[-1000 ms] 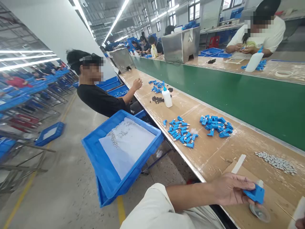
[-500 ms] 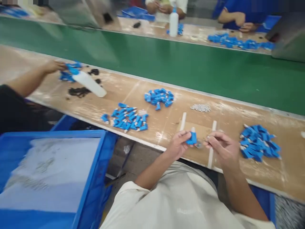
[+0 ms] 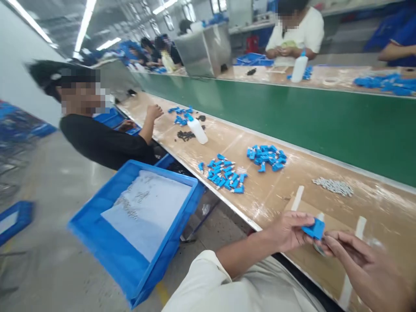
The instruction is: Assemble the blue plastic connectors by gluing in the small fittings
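Observation:
My left hand (image 3: pixel 294 232) grips a small blue plastic part (image 3: pixel 314 229) with a whitish tip pointing up, thumb on top. Close at its right side, my right hand (image 3: pixel 357 255) has thumb and fingers pinched together at the part's lower edge; whatever they hold is too small to make out. Beneath both hands lies a piece of cardboard (image 3: pixel 336 225) edged by two white strips (image 3: pixel 297 198). Beyond the hands is a heap of small grey pieces (image 3: pixel 333 186). Two groups of similar blue parts (image 3: pixel 227 174) lie farther left on the bench.
A blue crate (image 3: pixel 130 242) with a white sheet and small pieces stands left of the bench (image 3: pixel 240 212). A white bottle (image 3: pixel 197 131) stands by black pieces (image 3: pixel 186 135). A co-worker in black (image 3: pixel 104 138) sits at left. A green belt (image 3: pixel 260 104) runs behind.
The view has swung left and up, bringing the neighbouring co-worker into sight. My right hand has come in closer to the blue part. The co-worker's hand has left the blue pile.

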The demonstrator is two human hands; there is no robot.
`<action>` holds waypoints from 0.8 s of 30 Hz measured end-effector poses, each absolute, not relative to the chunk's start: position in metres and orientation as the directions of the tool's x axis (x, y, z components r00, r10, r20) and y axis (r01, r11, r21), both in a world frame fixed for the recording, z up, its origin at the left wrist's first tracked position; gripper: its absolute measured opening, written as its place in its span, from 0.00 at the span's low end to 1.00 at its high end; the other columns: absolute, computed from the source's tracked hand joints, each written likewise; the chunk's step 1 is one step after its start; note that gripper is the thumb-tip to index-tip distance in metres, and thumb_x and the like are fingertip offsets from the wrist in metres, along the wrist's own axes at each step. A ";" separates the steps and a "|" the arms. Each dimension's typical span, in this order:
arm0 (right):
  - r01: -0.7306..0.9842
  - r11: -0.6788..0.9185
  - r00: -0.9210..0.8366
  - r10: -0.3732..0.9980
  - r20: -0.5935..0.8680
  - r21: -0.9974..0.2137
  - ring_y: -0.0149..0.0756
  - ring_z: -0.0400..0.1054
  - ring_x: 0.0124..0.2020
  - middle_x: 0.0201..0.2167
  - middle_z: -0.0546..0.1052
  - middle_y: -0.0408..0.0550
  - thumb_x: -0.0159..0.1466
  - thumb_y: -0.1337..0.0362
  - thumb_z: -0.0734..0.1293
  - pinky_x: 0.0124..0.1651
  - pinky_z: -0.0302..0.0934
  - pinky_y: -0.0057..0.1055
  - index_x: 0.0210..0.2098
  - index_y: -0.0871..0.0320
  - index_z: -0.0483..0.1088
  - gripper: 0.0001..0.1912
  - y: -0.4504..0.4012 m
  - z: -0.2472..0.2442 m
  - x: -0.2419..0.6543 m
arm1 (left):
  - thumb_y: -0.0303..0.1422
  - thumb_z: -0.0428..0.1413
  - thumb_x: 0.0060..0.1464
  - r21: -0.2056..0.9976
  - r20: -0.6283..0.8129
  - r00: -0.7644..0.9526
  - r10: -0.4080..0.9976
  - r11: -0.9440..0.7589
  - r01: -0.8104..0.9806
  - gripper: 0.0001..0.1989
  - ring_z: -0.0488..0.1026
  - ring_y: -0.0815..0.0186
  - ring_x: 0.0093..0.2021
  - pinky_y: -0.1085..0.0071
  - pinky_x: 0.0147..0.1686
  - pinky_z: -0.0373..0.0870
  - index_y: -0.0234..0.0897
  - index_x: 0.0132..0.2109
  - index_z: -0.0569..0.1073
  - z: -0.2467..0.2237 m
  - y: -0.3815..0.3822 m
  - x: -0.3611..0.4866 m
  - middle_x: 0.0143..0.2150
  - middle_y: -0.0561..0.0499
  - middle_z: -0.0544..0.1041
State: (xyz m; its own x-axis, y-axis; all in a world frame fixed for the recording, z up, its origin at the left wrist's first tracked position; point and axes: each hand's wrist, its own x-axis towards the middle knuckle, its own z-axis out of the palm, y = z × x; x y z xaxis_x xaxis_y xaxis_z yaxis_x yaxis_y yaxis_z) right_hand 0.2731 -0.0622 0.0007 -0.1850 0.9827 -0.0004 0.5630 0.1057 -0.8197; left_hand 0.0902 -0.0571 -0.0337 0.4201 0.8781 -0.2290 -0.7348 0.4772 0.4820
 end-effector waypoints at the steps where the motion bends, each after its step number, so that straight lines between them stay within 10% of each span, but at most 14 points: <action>1: 0.582 0.146 -0.205 0.978 0.030 -0.800 0.45 0.81 0.32 0.35 0.85 0.49 0.60 0.42 0.69 0.32 0.77 0.31 0.35 0.53 0.81 0.21 -0.058 -0.005 0.275 | 0.45 0.73 0.36 0.497 -0.213 0.421 0.882 0.469 -0.730 0.26 0.73 0.69 0.24 0.75 0.23 0.64 0.27 0.32 0.74 -0.037 -0.054 0.089 0.26 0.48 0.74; 7: 0.681 0.236 -0.268 0.961 0.064 -0.693 0.48 0.81 0.32 0.35 0.85 0.49 0.59 0.43 0.69 0.36 0.78 0.37 0.32 0.47 0.82 0.17 -0.056 -0.001 0.278 | 0.47 0.74 0.35 0.509 -0.166 0.428 0.888 0.449 -0.735 0.28 0.75 0.69 0.24 0.77 0.23 0.64 0.28 0.32 0.75 -0.044 -0.054 0.090 0.26 0.48 0.76; 15: 0.514 -0.253 -0.143 0.917 -0.373 -0.820 0.57 0.82 0.39 0.35 0.85 0.56 0.42 0.45 0.78 0.42 0.79 0.37 0.27 0.46 0.84 0.17 -0.053 0.016 0.281 | 0.48 0.75 0.33 0.531 -0.132 0.490 0.861 0.479 -0.699 0.30 0.75 0.68 0.23 0.75 0.21 0.62 0.28 0.34 0.76 -0.040 -0.059 0.090 0.27 0.47 0.77; 24: 0.445 -0.298 -0.135 0.910 -0.392 -0.844 0.59 0.82 0.37 0.34 0.85 0.58 0.35 0.48 0.80 0.41 0.79 0.38 0.24 0.45 0.84 0.17 -0.059 0.007 0.277 | 0.41 0.72 0.43 0.490 -0.191 0.582 0.791 0.590 -0.642 0.21 0.76 0.67 0.24 0.75 0.23 0.67 0.28 0.34 0.75 -0.046 -0.057 0.084 0.27 0.46 0.78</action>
State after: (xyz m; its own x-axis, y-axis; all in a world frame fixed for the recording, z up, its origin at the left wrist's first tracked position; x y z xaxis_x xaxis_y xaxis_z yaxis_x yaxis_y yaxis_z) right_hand 0.2770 -0.0590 0.0066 -0.1346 0.9099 -0.3925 0.4450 -0.2984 -0.8444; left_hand 0.0837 -0.0572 -0.0459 0.5816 0.7908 -0.1907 -0.6415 0.5900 0.4903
